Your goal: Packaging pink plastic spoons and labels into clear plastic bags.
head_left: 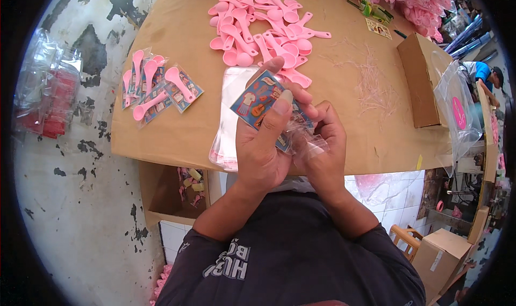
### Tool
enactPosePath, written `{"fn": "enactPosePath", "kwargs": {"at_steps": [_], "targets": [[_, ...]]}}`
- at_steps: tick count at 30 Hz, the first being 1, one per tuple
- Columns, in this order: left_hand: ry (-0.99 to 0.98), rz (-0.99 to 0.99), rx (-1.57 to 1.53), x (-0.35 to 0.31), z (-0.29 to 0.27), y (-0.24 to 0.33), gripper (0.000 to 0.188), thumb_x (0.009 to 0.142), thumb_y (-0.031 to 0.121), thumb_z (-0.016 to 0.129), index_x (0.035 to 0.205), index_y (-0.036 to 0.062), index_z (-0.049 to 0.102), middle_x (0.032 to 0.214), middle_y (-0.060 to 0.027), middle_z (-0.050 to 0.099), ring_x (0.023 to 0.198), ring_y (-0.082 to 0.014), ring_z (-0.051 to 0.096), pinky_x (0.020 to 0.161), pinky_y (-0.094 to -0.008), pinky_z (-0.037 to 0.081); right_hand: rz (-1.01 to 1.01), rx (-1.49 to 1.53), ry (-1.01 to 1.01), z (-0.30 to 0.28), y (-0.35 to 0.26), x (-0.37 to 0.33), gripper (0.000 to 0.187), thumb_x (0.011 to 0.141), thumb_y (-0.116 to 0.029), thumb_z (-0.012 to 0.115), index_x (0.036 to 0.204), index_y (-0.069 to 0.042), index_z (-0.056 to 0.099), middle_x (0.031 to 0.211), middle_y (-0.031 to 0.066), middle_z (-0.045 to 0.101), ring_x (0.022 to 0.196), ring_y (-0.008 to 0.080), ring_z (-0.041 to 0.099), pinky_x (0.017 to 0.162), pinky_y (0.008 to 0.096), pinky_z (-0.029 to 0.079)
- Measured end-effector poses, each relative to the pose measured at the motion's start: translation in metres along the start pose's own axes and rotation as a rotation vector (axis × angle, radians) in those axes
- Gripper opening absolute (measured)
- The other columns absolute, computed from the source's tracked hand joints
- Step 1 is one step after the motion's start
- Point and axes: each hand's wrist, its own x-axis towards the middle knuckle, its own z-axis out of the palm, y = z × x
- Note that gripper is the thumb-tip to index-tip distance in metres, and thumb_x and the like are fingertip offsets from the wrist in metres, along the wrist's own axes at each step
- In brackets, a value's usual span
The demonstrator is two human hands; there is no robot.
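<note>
My left hand holds a blue printed card, the thumb pressed on its face and the fingers behind. Fingers of my right hand are closed on a crinkled clear plastic bag at the card's lower end. How far the card sits inside the bag I cannot tell. Beneath my left hand lies a stack of flat clear bags. Beyond both hands is a loose heap of pink spoons. Off to the left, several bagged pink spoons lie with similar blue cards.
Thin pink scraps are scattered on the brown-covered table. On the right stands an open cardboard box with a clear bag hanging off it. Pink bundles and a green tool lie at the back. Another person is far right.
</note>
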Motion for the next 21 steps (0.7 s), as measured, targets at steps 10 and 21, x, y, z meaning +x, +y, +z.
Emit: {"fn": "enactPosePath", "kwargs": {"at_steps": [10, 21], "targets": [[0.213, -0.037, 0.034, 0.010, -0.022, 0.009, 0.045, 0.106, 0.023, 0.057, 0.144, 0.0032, 0.043, 0.096, -0.0043, 0.061, 0.086, -0.0129, 0.061, 0.077, -0.0333, 0.058, -0.919, -0.857, -0.157, -0.021, -0.015, 0.008, 0.046, 0.069, -0.002, 0.080, 0.114, -0.010, 0.074, 0.109, 0.0068, 0.065, 0.079, 0.0173, 0.058, 0.062, 0.0295, 0.047], [0.369, 0.053, -0.136, 0.012, -0.045, 0.028, 0.031, 0.104, 0.025, 0.062, 0.127, 0.0065, 0.055, 0.089, -0.0017, 0.060, 0.078, -0.0090, 0.057, 0.075, -0.0274, 0.053, -1.029, -1.010, -0.440, -0.018, -0.029, 0.004, 0.039, 0.064, -0.009, 0.073, 0.103, -0.004, 0.076, 0.089, 0.0056, 0.066, 0.071, 0.0199, 0.063, 0.058, 0.0298, 0.050]]}}
